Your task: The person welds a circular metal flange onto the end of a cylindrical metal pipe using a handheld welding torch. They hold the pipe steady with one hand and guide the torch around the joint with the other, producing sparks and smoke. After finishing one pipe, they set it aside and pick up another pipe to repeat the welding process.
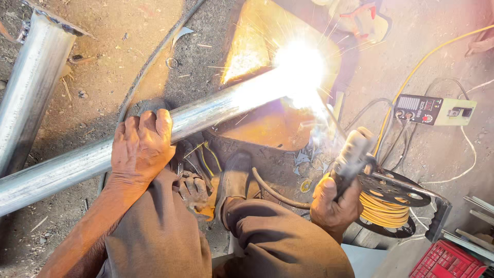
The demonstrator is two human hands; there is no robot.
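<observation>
The right hand point(333, 203) is wrapped tight round the grip of an electrode holder point(352, 154), fingers fully closed, with a dark cable point(272, 193) trailing from below it across the knee. The left hand point(141, 146) lies palm down over a long steel pipe point(77, 167), fingers curled over its far side, pressing rather than clasping all the way round. Just beyond and up from the right grip the arc point(298, 69) burns white at the pipe's far end, sparks flying off it (the joint itself is lost in the glare). This looks like the welding pass itself, mid-bead. The next move calls for the left hand to hold the pipe dead steady while the right feeds the rod in evenly. Right of that grip sit a yellow cable reel point(388, 203) and, farther off, a small welding machine point(432, 109)
</observation>
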